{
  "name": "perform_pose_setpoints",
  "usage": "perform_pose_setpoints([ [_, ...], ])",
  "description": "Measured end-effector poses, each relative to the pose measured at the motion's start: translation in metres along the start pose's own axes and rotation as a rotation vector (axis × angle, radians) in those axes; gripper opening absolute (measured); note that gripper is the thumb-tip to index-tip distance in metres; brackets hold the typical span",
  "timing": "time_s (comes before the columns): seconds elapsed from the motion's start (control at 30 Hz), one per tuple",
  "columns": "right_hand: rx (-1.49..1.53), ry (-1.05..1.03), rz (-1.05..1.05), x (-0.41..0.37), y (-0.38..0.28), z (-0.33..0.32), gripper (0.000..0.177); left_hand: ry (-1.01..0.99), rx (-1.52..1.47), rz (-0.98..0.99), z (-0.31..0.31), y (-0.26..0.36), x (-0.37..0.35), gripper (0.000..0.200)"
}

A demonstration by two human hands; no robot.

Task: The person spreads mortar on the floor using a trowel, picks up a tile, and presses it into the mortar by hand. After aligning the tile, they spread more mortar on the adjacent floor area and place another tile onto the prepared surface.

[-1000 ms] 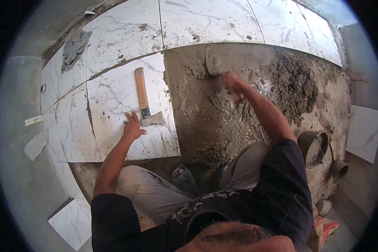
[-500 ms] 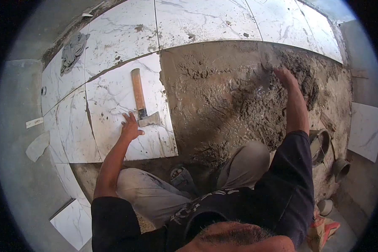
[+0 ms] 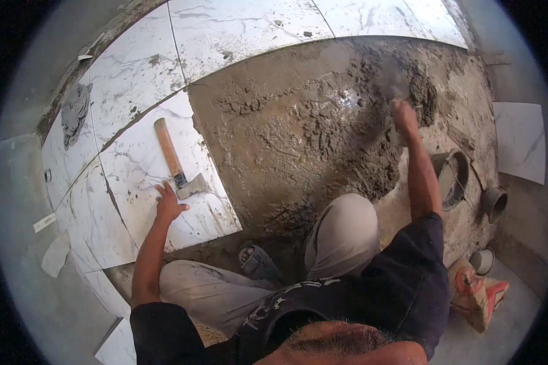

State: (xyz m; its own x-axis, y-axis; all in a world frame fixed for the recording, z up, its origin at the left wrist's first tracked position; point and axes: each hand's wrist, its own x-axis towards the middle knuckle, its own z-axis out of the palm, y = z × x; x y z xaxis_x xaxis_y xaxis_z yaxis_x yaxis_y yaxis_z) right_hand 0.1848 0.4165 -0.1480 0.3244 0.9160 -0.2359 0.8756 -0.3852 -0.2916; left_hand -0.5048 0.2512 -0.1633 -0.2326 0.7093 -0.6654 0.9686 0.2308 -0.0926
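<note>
My left hand (image 3: 170, 204) rests with spread fingers on a white marbled floor tile (image 3: 208, 222). Just beside its fingertips lies a hatchet (image 3: 169, 149) with a wooden handle and a dirty metal head. Out to the right, my right hand (image 3: 405, 120) is closed round the handle of a trowel (image 3: 395, 82), whose blade is blurred by motion. That blade is over wet grey-brown mortar (image 3: 286, 137), which is heaped and rough around it and smoother toward the left. The trowel's handle is mostly hidden in my fist.
Laid tiles (image 3: 243, 33) border the mortar at the back. At right stand a black bucket (image 3: 454, 179), a smaller pot (image 3: 495, 204), a pale container (image 3: 482, 261) and a paper bag (image 3: 474, 297). A tile (image 3: 520, 141) leans on the wall. A grey cloth (image 3: 75, 115) lies far left.
The view has turned, shifting the floor leftward. My right hand and the trowel have swung nearer the heaped mortar at right. My left hand stays on the tile by the hatchet.
</note>
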Motion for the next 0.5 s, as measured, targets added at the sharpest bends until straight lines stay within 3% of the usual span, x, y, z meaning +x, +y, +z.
perform_pose_setpoints([
  [0.07, -0.098, 0.092, 0.229, 0.011, 0.021, -0.023, 0.049, 0.003, 0.008, 0.012, 0.006, -0.006, 0.004, 0.117],
  [0.17, -0.108, -0.051, 0.265, 0.027, 0.048, -0.048, 0.047, 0.007, 0.009, 0.017, 0.008, -0.006, 0.006, 0.118],
  [0.27, -0.119, -0.163, 0.115, 0.033, 0.079, -0.017, 0.044, 0.004, -0.003, 0.016, 0.008, -0.007, 0.005, 0.119],
  [0.33, -0.253, -0.026, -0.192, 0.019, 0.089, 0.006, 0.041, 0.009, -0.024, 0.023, 0.015, -0.011, 0.009, 0.119],
  [0.37, -0.251, -0.021, -0.196, 0.012, 0.089, 0.004, 0.041, 0.039, -0.009, 0.045, 0.024, -0.018, 0.014, 0.119],
  [0.43, 0.242, -0.301, 0.297, -0.019, 0.064, -0.006, 0.039, 0.072, 0.008, 0.062, 0.023, -0.020, 0.016, 0.119],
  [0.5, 0.256, -0.283, 0.152, -0.022, 0.076, 0.002, 0.038, 0.020, -0.031, 0.026, 0.014, -0.012, 0.011, 0.119],
])
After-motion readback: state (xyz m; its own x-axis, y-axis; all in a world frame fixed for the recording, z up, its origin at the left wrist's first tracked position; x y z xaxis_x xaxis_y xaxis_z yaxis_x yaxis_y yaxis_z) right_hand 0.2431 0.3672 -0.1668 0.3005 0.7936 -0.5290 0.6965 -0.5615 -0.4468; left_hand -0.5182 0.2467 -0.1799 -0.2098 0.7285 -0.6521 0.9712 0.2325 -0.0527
